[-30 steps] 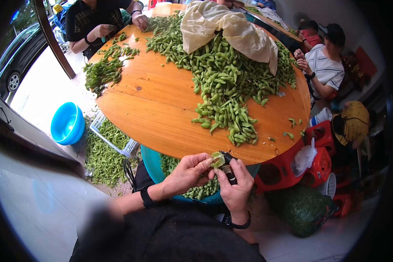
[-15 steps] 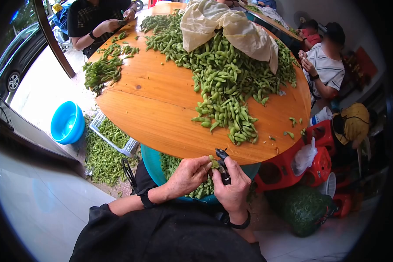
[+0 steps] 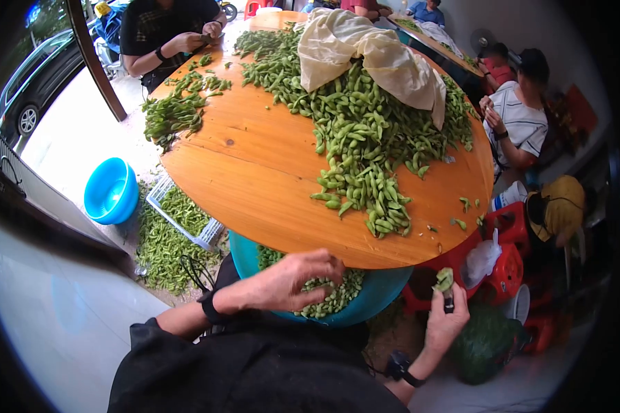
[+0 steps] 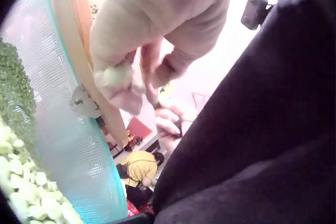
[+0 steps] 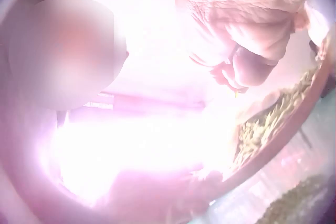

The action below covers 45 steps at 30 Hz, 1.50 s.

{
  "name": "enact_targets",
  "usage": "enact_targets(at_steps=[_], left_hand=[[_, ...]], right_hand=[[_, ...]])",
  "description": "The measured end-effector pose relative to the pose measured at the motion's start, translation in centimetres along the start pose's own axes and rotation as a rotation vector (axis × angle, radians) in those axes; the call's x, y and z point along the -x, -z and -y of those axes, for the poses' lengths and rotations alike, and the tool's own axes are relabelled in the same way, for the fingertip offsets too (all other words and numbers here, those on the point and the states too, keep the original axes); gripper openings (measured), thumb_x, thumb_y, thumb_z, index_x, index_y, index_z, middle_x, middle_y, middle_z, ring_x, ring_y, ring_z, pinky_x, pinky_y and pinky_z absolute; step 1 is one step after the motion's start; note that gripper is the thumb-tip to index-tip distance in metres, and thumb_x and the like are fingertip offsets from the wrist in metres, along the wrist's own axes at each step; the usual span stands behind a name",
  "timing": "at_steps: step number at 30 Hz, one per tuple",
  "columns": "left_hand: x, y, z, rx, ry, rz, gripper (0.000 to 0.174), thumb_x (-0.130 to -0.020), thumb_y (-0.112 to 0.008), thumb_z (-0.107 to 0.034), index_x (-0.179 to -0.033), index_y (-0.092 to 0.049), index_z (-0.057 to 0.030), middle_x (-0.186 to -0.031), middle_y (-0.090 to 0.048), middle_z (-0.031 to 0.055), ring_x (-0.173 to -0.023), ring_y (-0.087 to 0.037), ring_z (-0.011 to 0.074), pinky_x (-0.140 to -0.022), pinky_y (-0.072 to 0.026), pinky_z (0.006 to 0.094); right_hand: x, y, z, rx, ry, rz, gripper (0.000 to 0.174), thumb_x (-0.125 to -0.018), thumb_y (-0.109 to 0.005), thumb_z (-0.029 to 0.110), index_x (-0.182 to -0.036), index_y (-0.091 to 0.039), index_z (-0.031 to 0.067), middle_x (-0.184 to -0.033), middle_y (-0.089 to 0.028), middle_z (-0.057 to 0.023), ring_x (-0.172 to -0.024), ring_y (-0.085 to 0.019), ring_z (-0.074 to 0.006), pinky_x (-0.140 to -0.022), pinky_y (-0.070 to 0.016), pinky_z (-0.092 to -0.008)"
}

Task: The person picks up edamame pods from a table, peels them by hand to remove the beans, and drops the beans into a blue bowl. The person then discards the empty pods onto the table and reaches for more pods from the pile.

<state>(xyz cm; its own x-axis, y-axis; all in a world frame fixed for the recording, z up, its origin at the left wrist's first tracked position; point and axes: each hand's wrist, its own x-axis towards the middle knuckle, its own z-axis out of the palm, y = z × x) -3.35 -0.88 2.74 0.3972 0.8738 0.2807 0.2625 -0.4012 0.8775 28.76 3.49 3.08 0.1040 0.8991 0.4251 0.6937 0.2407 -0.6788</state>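
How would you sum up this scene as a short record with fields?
Left hand: above the turquoise tub; whether it holds anything is unclear
Right hand: holds a green pod
Tub contents: shelled beans
Table: wooden, heaped with pods, pale cloth on the heap
Floor: blue basin, white crate, scattered pods or husks

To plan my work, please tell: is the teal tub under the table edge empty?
Not empty: green beans lie in the teal tub; how full, I cannot tell.
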Motion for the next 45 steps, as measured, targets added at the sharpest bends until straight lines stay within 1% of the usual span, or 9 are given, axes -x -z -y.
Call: enact_targets(at_steps=[3,10,17,21,24,27,35,41,45], left_hand=[[-2.1,2.7,0.6,-0.250,0.008,-0.224,0.024,-0.083,-0.061,0.003,-0.106,-0.062,-0.0021,-0.104,-0.059,0.0143,-0.094,-0.063,0.0333,-0.078,-0.0532,0.0410],[-5.6,5.3,5.6,-0.777,0.063,-0.279,0.025,-0.083,-0.062,-0.005,-0.108,-0.063,-0.0055,-0.095,-0.056,0.0139,-0.081,-0.060,0.0354,-0.074,-0.0508,0.0427],[-5.2,5.3,5.6,-0.703,0.024,-0.377,0.022,-0.083,-0.064,-0.007,-0.105,-0.064,-0.0040,-0.089,-0.060,0.0139,-0.079,-0.061,0.0331,-0.073,-0.0507,0.0399],[-3.7,4.3,0.8,-0.003,0.340,-0.298,0.017,-0.093,-0.064,-0.016,-0.102,-0.063,-0.0015,-0.081,-0.063,0.0033,-0.070,-0.059,0.0155,-0.065,-0.0474,0.0279],[-2.3,1.9,0.8,0.616,0.393,-0.164,0.018,-0.099,-0.060,-0.020,-0.103,-0.061,-0.0021,-0.078,-0.057,-0.0036,-0.067,-0.050,0.0049,-0.059,-0.0412,0.0212],[-1.6,-0.1,0.5,0.713,0.372,-0.166,0.018,-0.099,-0.060,-0.019,-0.103,-0.061,-0.0018,-0.074,-0.053,-0.0042,-0.064,-0.047,0.0040,-0.057,-0.0395,0.0211],[-1.0,-2.3,0.4,0.511,0.379,-0.306,0.011,-0.099,-0.059,-0.013,-0.096,-0.059,-0.0021,-0.069,-0.047,-0.0054,-0.062,-0.040,0.0024,-0.055,-0.0372,0.0205],[-0.1,-2.4,2.2,1.209,0.367,-0.112,0.006,-0.095,-0.061,-0.008,-0.099,-0.062,-0.0033,-0.076,-0.060,0.0033,-0.060,-0.050,0.0122,-0.052,-0.0370,0.0247],[0.0,-3.0,1.9,1.274,0.365,-0.084,0.008,-0.096,-0.061,-0.012,-0.095,-0.062,-0.0038,-0.072,-0.056,0.0002,-0.059,-0.049,0.0079,-0.051,-0.0362,0.0225]], right_hand=[[0.4,2.9,-3.6,0.497,-0.088,0.093,0.032,-0.080,-0.073,0.010,-0.106,-0.063,-0.0058,-0.089,-0.059,-0.0200,-0.083,-0.059,-0.0395,-0.075,-0.0450,-0.0459],[0.5,1.0,-2.7,0.377,-0.022,-0.020,0.034,-0.083,-0.070,0.010,-0.111,-0.061,-0.0073,-0.092,-0.059,-0.0215,-0.085,-0.059,-0.0403,-0.076,-0.0451,-0.0463],[0.1,-2.6,2.1,0.069,0.136,0.070,0.022,-0.083,-0.064,0.000,-0.105,-0.061,-0.0050,-0.088,-0.059,-0.0177,-0.077,-0.060,-0.0352,-0.069,-0.0478,-0.0412],[0.4,-5.3,5.5,-0.343,0.055,0.359,0.020,-0.086,-0.060,-0.001,-0.106,-0.064,-0.0043,-0.078,-0.061,-0.0099,-0.063,-0.058,-0.0146,-0.058,-0.0459,-0.0282],[0.1,-6.6,8.4,-0.795,-0.261,0.609,0.026,-0.094,-0.057,0.002,-0.118,-0.061,-0.0075,-0.077,-0.055,0.0007,-0.057,-0.047,-0.0036,-0.049,-0.0385,-0.0208],[0.1,-7.6,9.1,-1.025,-0.372,0.705,0.029,-0.096,-0.056,0.003,-0.123,-0.059,-0.0077,-0.074,-0.051,0.0023,-0.056,-0.044,-0.0034,-0.048,-0.0370,-0.0204],[0.6,-7.8,8.6,-0.928,-0.272,0.721,0.027,-0.096,-0.056,0.003,-0.120,-0.059,-0.0087,-0.081,-0.050,-0.0001,-0.056,-0.046,-0.0044,-0.047,-0.0364,-0.0208],[0.0,-7.1,7.5,-1.134,-0.341,0.862,0.022,-0.095,-0.057,0.001,-0.115,-0.060,-0.0089,-0.082,-0.050,-0.0005,-0.056,-0.046,-0.0050,-0.045,-0.0333,-0.0208],[0.0,-6.9,6.8,-1.277,-0.483,0.966,0.020,-0.095,-0.057,0.001,-0.113,-0.061,-0.0081,-0.082,-0.051,-0.0006,-0.054,-0.044,-0.0049,-0.046,-0.0318,-0.0205]])
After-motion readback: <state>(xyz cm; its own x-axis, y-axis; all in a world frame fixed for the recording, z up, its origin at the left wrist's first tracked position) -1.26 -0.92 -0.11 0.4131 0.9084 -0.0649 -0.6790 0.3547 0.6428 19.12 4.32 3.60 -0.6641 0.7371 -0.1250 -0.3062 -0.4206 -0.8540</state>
